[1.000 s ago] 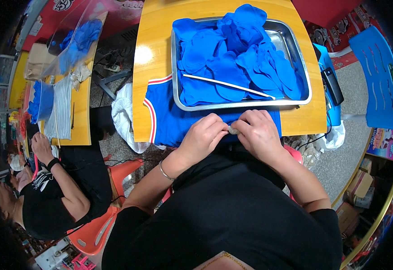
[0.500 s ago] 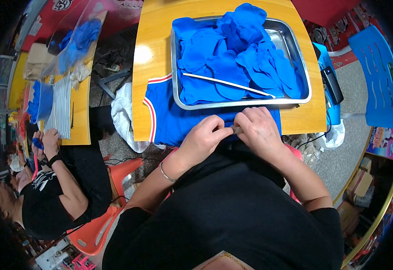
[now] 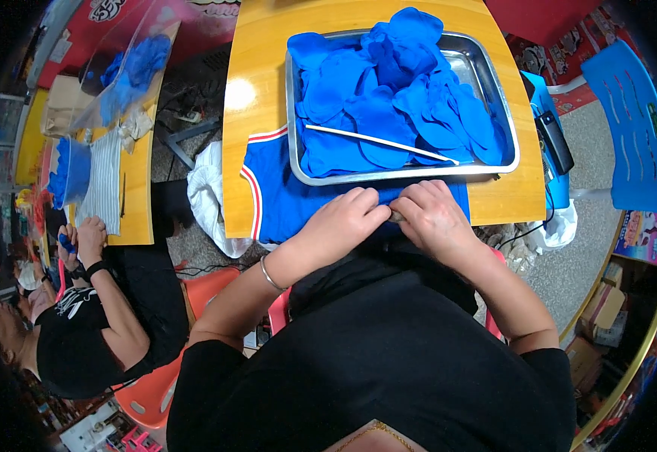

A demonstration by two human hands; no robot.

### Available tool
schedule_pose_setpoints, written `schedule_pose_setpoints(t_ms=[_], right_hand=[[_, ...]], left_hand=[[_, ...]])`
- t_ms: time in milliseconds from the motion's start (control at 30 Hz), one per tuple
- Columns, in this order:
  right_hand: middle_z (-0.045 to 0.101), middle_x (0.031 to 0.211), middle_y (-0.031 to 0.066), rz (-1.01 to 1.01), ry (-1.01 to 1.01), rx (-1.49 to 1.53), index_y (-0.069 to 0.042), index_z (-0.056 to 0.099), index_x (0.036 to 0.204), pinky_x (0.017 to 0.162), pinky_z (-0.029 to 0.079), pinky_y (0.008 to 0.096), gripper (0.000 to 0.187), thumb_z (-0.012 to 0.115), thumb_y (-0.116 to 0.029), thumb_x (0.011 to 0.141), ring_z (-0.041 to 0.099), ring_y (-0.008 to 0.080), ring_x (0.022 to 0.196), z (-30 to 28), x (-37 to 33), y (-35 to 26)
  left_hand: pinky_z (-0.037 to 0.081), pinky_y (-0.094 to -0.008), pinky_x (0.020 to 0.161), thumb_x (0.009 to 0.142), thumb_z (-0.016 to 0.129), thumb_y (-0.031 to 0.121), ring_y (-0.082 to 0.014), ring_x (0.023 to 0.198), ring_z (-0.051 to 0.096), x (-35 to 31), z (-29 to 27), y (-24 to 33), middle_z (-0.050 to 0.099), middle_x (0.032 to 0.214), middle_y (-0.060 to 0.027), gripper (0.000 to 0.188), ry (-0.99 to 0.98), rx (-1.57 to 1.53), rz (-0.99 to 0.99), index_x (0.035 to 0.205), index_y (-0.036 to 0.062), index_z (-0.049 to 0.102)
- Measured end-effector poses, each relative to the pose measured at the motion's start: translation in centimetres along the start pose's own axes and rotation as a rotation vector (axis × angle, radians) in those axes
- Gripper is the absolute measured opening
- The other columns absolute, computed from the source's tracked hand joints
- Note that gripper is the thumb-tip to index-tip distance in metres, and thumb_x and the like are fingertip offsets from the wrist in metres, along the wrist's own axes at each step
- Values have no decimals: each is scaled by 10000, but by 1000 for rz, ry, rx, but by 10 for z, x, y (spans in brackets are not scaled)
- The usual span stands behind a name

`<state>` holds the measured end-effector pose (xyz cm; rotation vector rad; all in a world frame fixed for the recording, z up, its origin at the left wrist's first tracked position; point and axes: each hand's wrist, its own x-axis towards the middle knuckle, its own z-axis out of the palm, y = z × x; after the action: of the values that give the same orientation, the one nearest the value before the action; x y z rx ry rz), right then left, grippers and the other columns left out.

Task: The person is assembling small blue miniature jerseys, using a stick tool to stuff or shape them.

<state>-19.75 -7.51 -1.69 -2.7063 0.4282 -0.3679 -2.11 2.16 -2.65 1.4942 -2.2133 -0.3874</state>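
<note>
My left hand [image 3: 349, 218] and my right hand [image 3: 435, 217] meet at the table's near edge, fingers bent and pinched together. Between their fingertips shows a bit of something small and grey-brown [image 3: 397, 216], too covered to name. Beneath and behind the hands lies a blue jersey [image 3: 279, 192] with red and white trim, spread flat. Just beyond, a metal tray [image 3: 388, 178] rests partly on the jersey. It holds a heap of blue petal-shaped fabric pieces [image 3: 377, 120], with a thin white stick [image 3: 381, 144] lying across them.
The yellow table [image 3: 257, 68] carries the tray. At the left, a co-worker [image 3: 87, 339] in black sits at another table [image 3: 138, 203] with blue pieces in a clear bin [image 3: 74, 173]. A blue plastic chair [image 3: 633, 128] stands right; a white bag [image 3: 209, 203] hangs low left.
My left hand has shifted slightly to the right and up, closer to the right hand, and its forearm has swung outward. My right hand stays nearly in place.
</note>
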Motion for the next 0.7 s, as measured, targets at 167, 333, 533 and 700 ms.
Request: schedule_pose_setpoints(t_ms=[167,333,533,700], right_hand=[[545,831,78,20,-21,11,-58,602,867,779,405,363,175,644,-69,698,536,252,831,-2,1,-1],[523,803,78,-37,23,81,-76,580,851,760,395,369,181,637,-93,680,530,250,821,-3,0,3],[549,842,91,18,-18,99,-46,587,882,788,411,365,220,650,-70,673,541,266,834,-6,0,2],[559,834,97,23,3,111,-57,586,891,781,417,368,222,666,-79,685,551,273,823,-8,-3,7]], left_hand=[[449,-341,648,756,536,84,-243,790,523,-9,9,0,469,814,-90,214,74,-9,26,965,43,554],[446,-330,640,739,541,91,-233,771,511,-5,7,2,461,800,-81,216,72,57,79,949,37,547],[441,-322,637,735,528,96,-223,752,493,2,3,0,434,775,-75,149,3,138,90,867,29,518],[454,-292,636,728,561,107,-192,770,513,2,0,-2,456,793,-63,100,5,107,57,795,57,506]])
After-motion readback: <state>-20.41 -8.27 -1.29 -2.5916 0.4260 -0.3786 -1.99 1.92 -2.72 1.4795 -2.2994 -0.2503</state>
